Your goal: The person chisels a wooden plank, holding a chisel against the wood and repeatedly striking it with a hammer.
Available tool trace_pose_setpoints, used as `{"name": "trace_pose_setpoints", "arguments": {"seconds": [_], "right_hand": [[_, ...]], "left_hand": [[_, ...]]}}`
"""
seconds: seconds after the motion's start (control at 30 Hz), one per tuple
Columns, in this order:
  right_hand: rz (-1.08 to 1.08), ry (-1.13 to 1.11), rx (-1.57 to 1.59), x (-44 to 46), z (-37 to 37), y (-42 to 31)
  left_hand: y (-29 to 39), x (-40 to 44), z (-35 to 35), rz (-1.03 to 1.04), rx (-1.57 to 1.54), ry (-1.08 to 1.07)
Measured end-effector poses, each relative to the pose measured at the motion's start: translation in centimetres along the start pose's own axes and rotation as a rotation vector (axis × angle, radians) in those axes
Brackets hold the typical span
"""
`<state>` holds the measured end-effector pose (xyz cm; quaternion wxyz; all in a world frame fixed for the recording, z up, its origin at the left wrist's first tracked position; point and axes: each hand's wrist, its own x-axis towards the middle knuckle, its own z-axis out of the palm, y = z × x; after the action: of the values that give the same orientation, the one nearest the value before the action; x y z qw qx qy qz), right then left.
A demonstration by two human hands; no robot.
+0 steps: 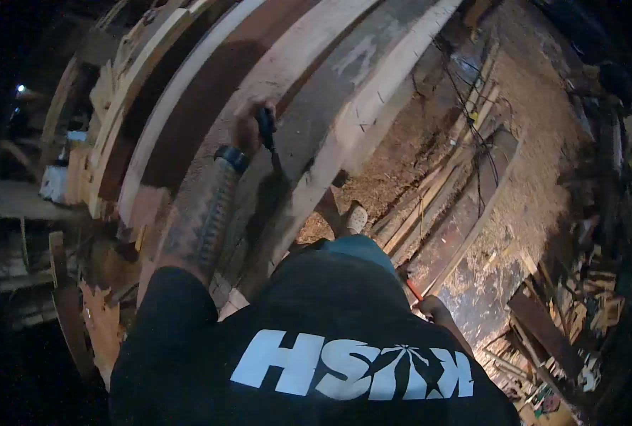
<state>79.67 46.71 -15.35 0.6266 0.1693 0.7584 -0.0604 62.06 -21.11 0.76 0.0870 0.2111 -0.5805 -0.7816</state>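
My left hand (pixel 247 129), with a dark band on the wrist, is closed around a black-handled tool (pixel 266 128). Its narrow end points down toward my body, and I cannot make out its exact kind. The hand is over a long curved wooden plank (pixel 287 67); I cannot tell whether it touches the wood. Low on the right, close to my body, my right hand (pixel 435 307) is closed on a thin red stick-like object (pixel 414 289). Much of that hand is in shade. A pale-edged curved beam (pixel 362 110) runs between my left hand and the floor.
More curved planks (pixel 188 92) are ranged at the upper left. Sawdust (pixel 536 121) covers the floor on the right, where long boards (pixel 440 252) and dark cables (pixel 482 135) lie. Scrap wood (pixel 603 312) is heaped at the lower right. My foot (pixel 357 216) shows below.
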Motion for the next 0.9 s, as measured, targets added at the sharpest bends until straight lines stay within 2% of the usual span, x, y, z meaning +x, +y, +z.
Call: {"name": "trace_pose_setpoints", "arguments": {"seconds": [0.07,0.13,0.23,0.3,0.37,0.4,0.53,0.63,0.67,0.77,0.8,0.83,0.9], "right_hand": [[-0.057,-0.016,-0.154,0.8,-1.6,-0.3],[-0.109,-0.037,-0.273,2.3,-3.2,-0.1],[-0.191,0.077,-0.344,3.1,-5.6,-1.3],[-0.183,0.059,-0.106,4.1,-6.5,-1.7],[-0.168,0.049,0.137,4.7,-7.6,-2.6],[-0.098,0.119,0.204,1.4,-8.3,-5.4],[-0.228,0.089,0.492,-0.2,-8.7,-8.0],[-0.308,0.172,0.516,-0.8,-6.7,-8.5],[-0.26,0.2,0.502,-2.4,-5.7,-9.1],[-0.255,0.227,0.488,-2.3,-2.0,-7.9],[-0.256,0.305,0.291,-2.0,-0.6,-6.9],[-0.244,0.35,0.128,-0.9,0.6,-5.4],[-0.355,0.404,-0.2,-2.6,2.0,-3.6]], "left_hand": [[-0.1,1.2,-1.9,-0.174,-0.433,0.169],[-0.1,0.0,-2.4,-0.171,-0.519,0.272],[-2.3,-0.6,-4.6,-0.102,-0.546,0.34],[-2.6,-2.6,-4.0,-0.095,-0.56,0.393],[-4.2,-2.6,-6.2,-0.104,-0.604,0.39],[-4.7,-2.7,-6.8,-0.105,-0.626,0.416],[-2.7,-4.1,-5.4,-0.06,-0.642,0.475],[-3.3,-3.3,-6.9,-0.024,-0.587,0.316],[-3.2,-3.4,-6.9,0.043,-0.633,0.18],[-2.1,-2.7,-5.2,0.071,-0.56,-0.009],[-0.1,-3.1,-3.9,-0.013,-0.456,-0.006],[0.9,-3.8,-2.9,0.065,-0.354,-0.087],[1.8,-5.1,-1.3,0.228,-0.153,-0.235]]}}
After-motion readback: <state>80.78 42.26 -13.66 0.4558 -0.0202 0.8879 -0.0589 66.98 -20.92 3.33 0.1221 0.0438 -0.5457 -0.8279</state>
